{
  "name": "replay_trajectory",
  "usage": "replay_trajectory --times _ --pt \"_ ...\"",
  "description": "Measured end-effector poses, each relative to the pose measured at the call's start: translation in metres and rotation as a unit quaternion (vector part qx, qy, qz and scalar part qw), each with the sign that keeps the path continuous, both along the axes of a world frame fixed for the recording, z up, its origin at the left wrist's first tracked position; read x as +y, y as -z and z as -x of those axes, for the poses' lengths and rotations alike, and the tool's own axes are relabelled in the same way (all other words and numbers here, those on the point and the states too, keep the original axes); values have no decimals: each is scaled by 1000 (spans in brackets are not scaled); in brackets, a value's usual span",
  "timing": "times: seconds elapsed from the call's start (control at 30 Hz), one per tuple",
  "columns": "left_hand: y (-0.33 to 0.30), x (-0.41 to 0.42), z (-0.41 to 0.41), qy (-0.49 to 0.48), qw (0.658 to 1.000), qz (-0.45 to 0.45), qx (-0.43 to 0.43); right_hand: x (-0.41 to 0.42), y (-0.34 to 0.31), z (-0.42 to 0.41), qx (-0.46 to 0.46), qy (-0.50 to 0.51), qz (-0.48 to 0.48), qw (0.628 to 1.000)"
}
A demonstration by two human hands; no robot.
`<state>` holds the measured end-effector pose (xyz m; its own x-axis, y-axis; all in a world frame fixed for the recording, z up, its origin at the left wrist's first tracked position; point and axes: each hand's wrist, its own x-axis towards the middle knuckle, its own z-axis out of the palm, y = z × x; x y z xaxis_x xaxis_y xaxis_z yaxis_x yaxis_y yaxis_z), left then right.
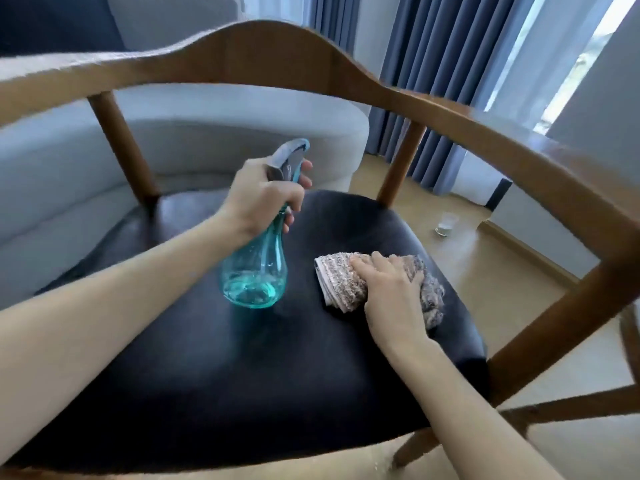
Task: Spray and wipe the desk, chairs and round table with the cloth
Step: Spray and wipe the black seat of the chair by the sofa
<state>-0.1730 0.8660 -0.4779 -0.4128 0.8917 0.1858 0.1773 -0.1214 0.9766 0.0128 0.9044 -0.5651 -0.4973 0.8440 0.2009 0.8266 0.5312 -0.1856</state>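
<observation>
The folded cloth [349,284] lies on the dark seat of the wooden chair [242,358], pressed flat under the right hand [391,289] (fingers straight). Just beside it, the left hand [266,192] grips the teal spray bottle [256,271] by its neck.

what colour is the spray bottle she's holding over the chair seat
Clear teal-blue spray bottle with a grey head, seen in the head view.

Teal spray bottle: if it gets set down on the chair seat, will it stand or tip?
The translucent teal plastic spray bottle looks only about a quarter full, so probably light. Its bulbous base is wide, its neck narrow, so likely stable, though the padded dark chair seat may let it wobble.
</observation>
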Motion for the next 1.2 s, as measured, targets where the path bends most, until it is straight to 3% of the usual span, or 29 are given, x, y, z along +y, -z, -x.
replay_trajectory --times 0.1,0.3,0.53,0.87,1.03,1.2 --pt "-22 15 -4 -7 998 62 -25 -13 -5 2 11 27 53 998" --pt "-59 38 -12 14 987 156 -39 -64 9 12 24 73 -3 997" --pt "-49 50 3 -28 982 188 -15 -73 1 10 -13 87 17 996" --pt "-25 109 10 -24 980 199 4 36 -7 15 -101 42 112 988" --pt "-24 140 22 -47 981 189 14 90 -33 19 -52 36 220 973" --pt "-28 143 38 -70 977 199 13 132 -51 14 39 78 126 988"
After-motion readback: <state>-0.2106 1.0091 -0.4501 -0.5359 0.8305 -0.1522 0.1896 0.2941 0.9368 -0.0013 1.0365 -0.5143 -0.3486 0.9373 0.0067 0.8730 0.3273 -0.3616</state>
